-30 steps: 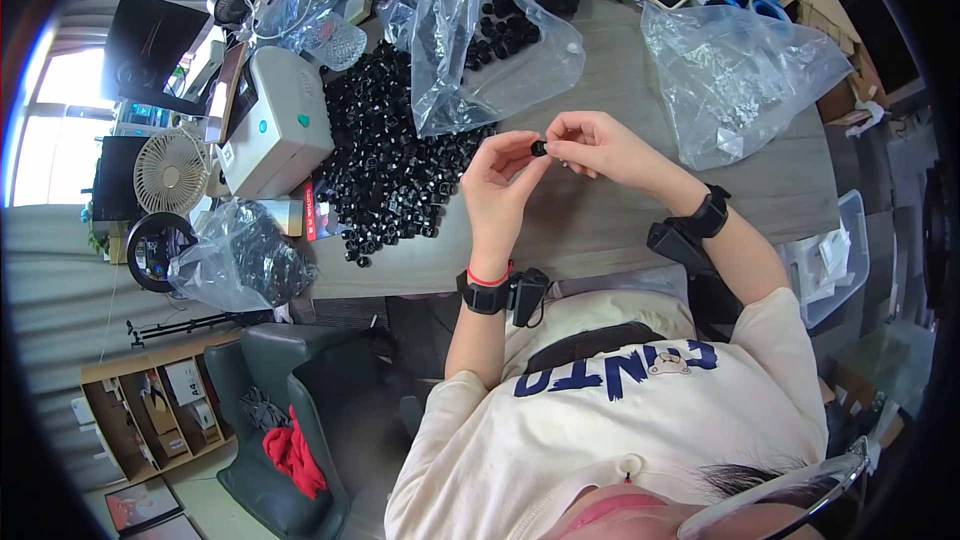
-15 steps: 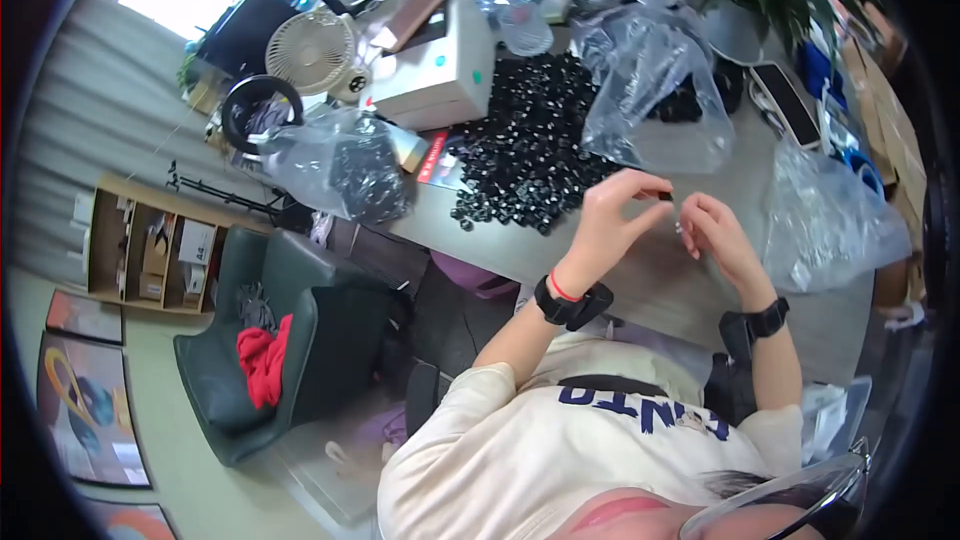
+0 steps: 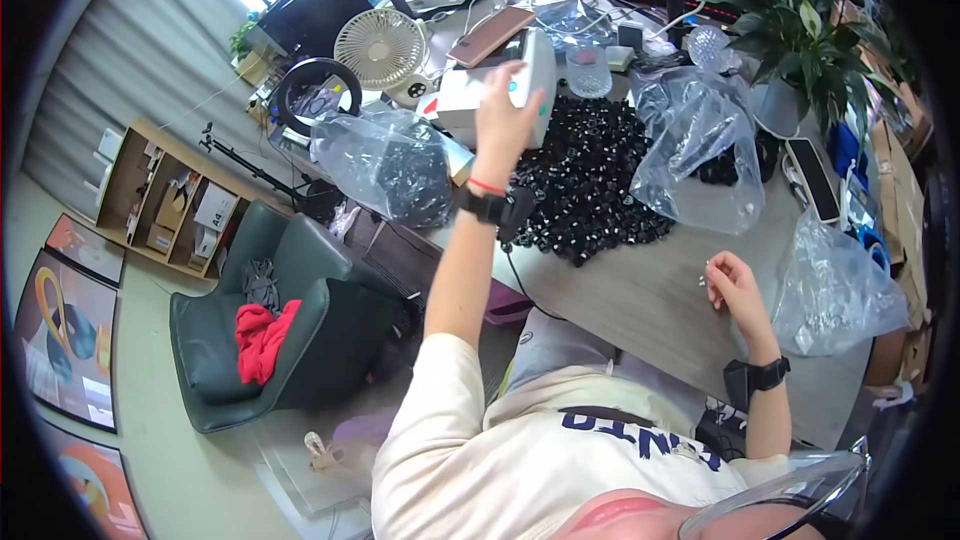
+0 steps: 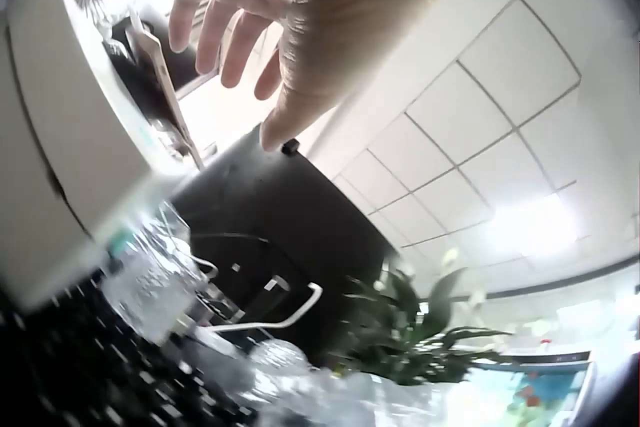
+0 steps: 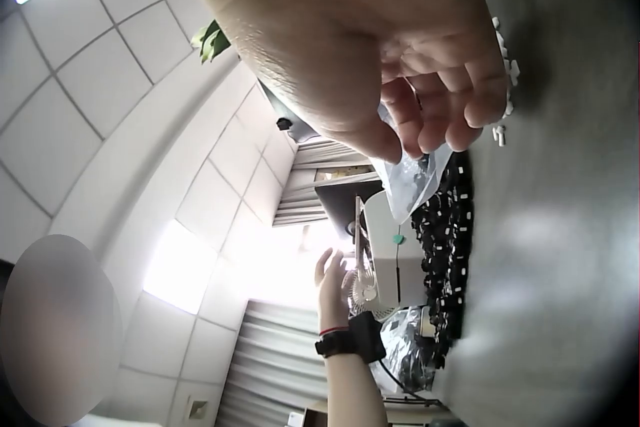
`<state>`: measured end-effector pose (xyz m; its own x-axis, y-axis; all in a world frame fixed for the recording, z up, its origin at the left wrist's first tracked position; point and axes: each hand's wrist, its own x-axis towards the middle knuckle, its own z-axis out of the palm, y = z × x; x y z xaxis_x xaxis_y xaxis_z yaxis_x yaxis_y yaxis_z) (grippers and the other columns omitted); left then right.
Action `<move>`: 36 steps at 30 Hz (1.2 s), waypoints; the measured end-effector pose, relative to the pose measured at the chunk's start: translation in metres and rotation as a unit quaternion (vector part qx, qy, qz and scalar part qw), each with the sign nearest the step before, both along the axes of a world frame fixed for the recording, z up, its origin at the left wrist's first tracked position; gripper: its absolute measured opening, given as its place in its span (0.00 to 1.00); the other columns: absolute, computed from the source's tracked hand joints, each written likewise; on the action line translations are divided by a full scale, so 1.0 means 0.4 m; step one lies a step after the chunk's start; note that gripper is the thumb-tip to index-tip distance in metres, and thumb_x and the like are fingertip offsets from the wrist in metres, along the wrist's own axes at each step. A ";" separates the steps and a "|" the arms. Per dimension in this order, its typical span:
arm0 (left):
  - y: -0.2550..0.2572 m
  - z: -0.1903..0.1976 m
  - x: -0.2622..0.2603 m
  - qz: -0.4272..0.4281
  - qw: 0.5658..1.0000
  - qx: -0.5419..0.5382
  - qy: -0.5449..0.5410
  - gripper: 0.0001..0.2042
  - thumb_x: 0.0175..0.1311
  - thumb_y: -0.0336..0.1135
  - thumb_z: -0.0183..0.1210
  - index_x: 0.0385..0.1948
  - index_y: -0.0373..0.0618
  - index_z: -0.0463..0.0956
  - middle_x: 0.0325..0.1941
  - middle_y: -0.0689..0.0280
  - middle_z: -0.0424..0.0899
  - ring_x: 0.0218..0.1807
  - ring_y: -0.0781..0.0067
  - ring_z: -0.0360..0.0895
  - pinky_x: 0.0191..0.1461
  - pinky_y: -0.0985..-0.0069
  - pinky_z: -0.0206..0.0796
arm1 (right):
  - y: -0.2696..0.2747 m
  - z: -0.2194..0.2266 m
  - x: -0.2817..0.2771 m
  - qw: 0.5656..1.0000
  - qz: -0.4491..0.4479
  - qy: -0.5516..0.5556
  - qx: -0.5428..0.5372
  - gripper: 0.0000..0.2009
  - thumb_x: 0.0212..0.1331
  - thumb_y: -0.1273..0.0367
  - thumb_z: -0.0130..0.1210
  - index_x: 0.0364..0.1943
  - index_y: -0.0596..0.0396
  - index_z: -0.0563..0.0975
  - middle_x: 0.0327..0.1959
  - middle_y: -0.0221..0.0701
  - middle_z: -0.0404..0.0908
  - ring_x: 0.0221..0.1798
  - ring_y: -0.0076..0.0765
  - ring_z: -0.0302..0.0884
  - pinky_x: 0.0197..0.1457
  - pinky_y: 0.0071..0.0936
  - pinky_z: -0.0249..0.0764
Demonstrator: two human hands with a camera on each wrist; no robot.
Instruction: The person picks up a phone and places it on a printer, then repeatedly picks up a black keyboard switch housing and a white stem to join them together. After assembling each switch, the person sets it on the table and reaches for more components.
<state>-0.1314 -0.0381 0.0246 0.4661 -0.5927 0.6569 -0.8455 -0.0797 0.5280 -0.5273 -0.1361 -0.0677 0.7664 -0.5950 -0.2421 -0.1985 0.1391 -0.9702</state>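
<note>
Head view shows the left hand (image 3: 500,120) raised and stretched to the far side of the desk (image 3: 640,300), over the white label printer (image 3: 470,90); its fingers are spread and relaxed and I see nothing held in them, which the left wrist view confirms with straight, loose fingers (image 4: 215,32) above the printer's white casing. The right hand (image 3: 732,282) rests near the desk's near right part, fingers loosely curled; small pale parts (image 5: 503,77) show at its fingertips in the right wrist view, though whether it pinches them I cannot tell.

A large heap of small black parts (image 3: 590,185) lies in the middle of the desk, just right of the printer, with a clear bag of black parts (image 3: 385,165) to the left and another clear bag (image 3: 700,140) on the heap's right edge. Judging from the size of that heap, most of the work seems left to do.

Open wood lies between the heap and the near edge; a third plastic bag (image 3: 835,285) crowds the right hand's right side. A desk fan (image 3: 380,45) and a glass (image 3: 587,70) stand close round the printer, so the left hand has little room there.
</note>
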 end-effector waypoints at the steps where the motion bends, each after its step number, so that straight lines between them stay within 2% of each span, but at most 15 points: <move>1: 0.002 0.022 0.046 0.058 0.997 -0.008 -0.059 0.24 0.52 0.38 0.68 0.52 0.43 0.73 0.49 0.53 0.79 0.53 0.53 0.77 0.56 0.63 0.69 | 0.000 0.000 0.000 1.000 -0.003 0.006 0.000 0.06 0.67 0.66 0.52 0.34 0.52 0.72 0.20 0.19 0.70 0.20 0.12 0.66 0.21 0.12 0.61; 2: 0.002 0.039 0.090 0.116 0.986 -0.017 -0.117 0.27 0.51 0.42 0.69 0.53 0.44 0.72 0.51 0.52 0.78 0.55 0.51 0.75 0.57 0.62 0.68 | -0.001 -0.002 0.001 1.000 -0.002 0.004 -0.001 0.06 0.67 0.66 0.52 0.34 0.52 0.72 0.20 0.19 0.70 0.20 0.12 0.66 0.21 0.12 0.61; 3: 0.001 0.040 0.137 0.118 0.986 -0.019 -0.118 0.27 0.51 0.42 0.69 0.53 0.44 0.72 0.51 0.52 0.78 0.55 0.51 0.75 0.57 0.62 0.68 | -0.001 -0.004 0.002 1.000 -0.004 0.005 0.001 0.06 0.67 0.66 0.52 0.34 0.53 0.72 0.20 0.19 0.71 0.20 0.12 0.66 0.21 0.12 0.61; 6: -0.006 0.012 0.270 0.237 0.951 0.037 -0.194 0.33 0.53 0.54 0.66 0.59 0.46 0.70 0.59 0.52 0.73 0.61 0.47 0.70 0.63 0.57 0.63 | -0.006 -0.007 0.006 1.000 -0.011 0.005 0.007 0.06 0.67 0.66 0.52 0.34 0.53 0.72 0.21 0.20 0.71 0.20 0.12 0.66 0.21 0.12 0.61; 7: -0.008 0.016 0.284 0.236 0.951 0.036 -0.196 0.33 0.53 0.54 0.66 0.59 0.46 0.70 0.59 0.52 0.73 0.61 0.47 0.70 0.63 0.57 0.63 | -0.009 -0.009 0.007 1.000 -0.013 0.000 0.008 0.06 0.67 0.67 0.52 0.34 0.53 0.72 0.21 0.20 0.71 0.19 0.12 0.66 0.20 0.12 0.61; 10: -0.016 0.015 0.315 0.218 0.962 0.081 -0.145 0.33 0.50 0.58 0.67 0.55 0.48 0.72 0.47 0.52 0.78 0.53 0.49 0.74 0.55 0.58 0.67 | -0.011 -0.013 0.010 1.000 -0.020 -0.007 0.016 0.06 0.67 0.67 0.52 0.34 0.53 0.72 0.21 0.20 0.71 0.19 0.13 0.66 0.20 0.12 0.61; 15: -0.019 0.017 0.320 0.216 0.963 0.097 -0.128 0.31 0.51 0.58 0.65 0.54 0.52 0.73 0.46 0.53 0.78 0.52 0.50 0.74 0.53 0.59 0.68 | -0.016 0.001 0.006 0.999 -0.022 -0.014 0.032 0.06 0.68 0.68 0.50 0.34 0.53 0.71 0.21 0.21 0.70 0.19 0.13 0.67 0.19 0.12 0.60; 19: -0.011 0.010 0.326 0.191 0.968 0.126 -0.102 0.32 0.55 0.61 0.62 0.59 0.54 0.71 0.52 0.51 0.78 0.55 0.48 0.74 0.58 0.57 0.66 | -0.025 0.011 -0.004 0.999 -0.028 -0.032 0.032 0.05 0.68 0.68 0.49 0.35 0.52 0.70 0.21 0.21 0.71 0.19 0.14 0.68 0.18 0.12 0.61; 23: -0.018 -0.001 0.333 0.186 0.967 0.096 -0.143 0.30 0.56 0.59 0.62 0.58 0.54 0.72 0.51 0.50 0.78 0.55 0.48 0.74 0.57 0.57 0.66 | -0.030 0.003 -0.009 0.998 -0.054 -0.038 0.016 0.05 0.68 0.68 0.49 0.35 0.51 0.70 0.22 0.21 0.71 0.19 0.13 0.68 0.18 0.12 0.59; 31: -0.026 0.001 0.339 0.202 0.968 0.070 -0.133 0.42 0.51 0.62 0.64 0.64 0.44 0.62 0.51 0.47 0.78 0.54 0.47 0.75 0.58 0.59 0.66 | -0.036 0.005 -0.014 0.997 -0.070 -0.043 0.010 0.05 0.68 0.68 0.49 0.35 0.51 0.70 0.22 0.20 0.70 0.20 0.13 0.66 0.19 0.11 0.57; 34: -0.035 0.021 0.341 0.213 0.962 0.085 -0.145 0.49 0.48 0.64 0.65 0.67 0.38 0.56 0.50 0.46 0.79 0.56 0.47 0.75 0.58 0.59 0.66 | -0.042 0.004 -0.016 0.996 -0.078 -0.048 0.002 0.05 0.68 0.68 0.49 0.35 0.51 0.70 0.22 0.19 0.70 0.20 0.13 0.66 0.19 0.11 0.56; 36: -0.047 0.044 0.347 0.212 0.960 0.103 -0.147 0.50 0.48 0.65 0.65 0.67 0.38 0.56 0.50 0.45 0.79 0.56 0.46 0.75 0.58 0.59 0.66 | -0.045 0.002 -0.016 0.996 -0.081 -0.045 -0.001 0.05 0.68 0.68 0.50 0.35 0.51 0.70 0.22 0.19 0.69 0.20 0.13 0.66 0.19 0.11 0.56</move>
